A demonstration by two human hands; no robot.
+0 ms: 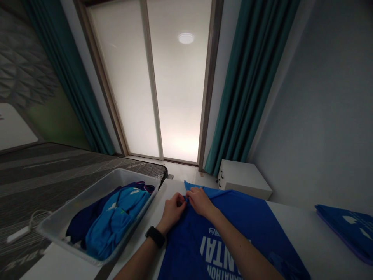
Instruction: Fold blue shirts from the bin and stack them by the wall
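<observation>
A blue T-shirt [189, 241] with white printed lettering lies spread on the white table. My left hand [174, 208], with a dark watch [155, 236] on its wrist, pinches the shirt's fabric near its far left corner. Right beside it, my right hand [199, 200] has its fingers closed on the same part of the cloth. The fingertips of both hands almost meet there. A lighter blue strip of the shirt shows beyond my right hand. My right forearm covers some of the lettering.
Left of the shirt stands a clear plastic bin [116, 175] holding crumpled blue and navy clothes [116, 214]. A folded blue garment [346, 227] lies at the table's right. Beyond are a white cabinet [244, 177] and a dark mattress [58, 167] with a white power strip [21, 234].
</observation>
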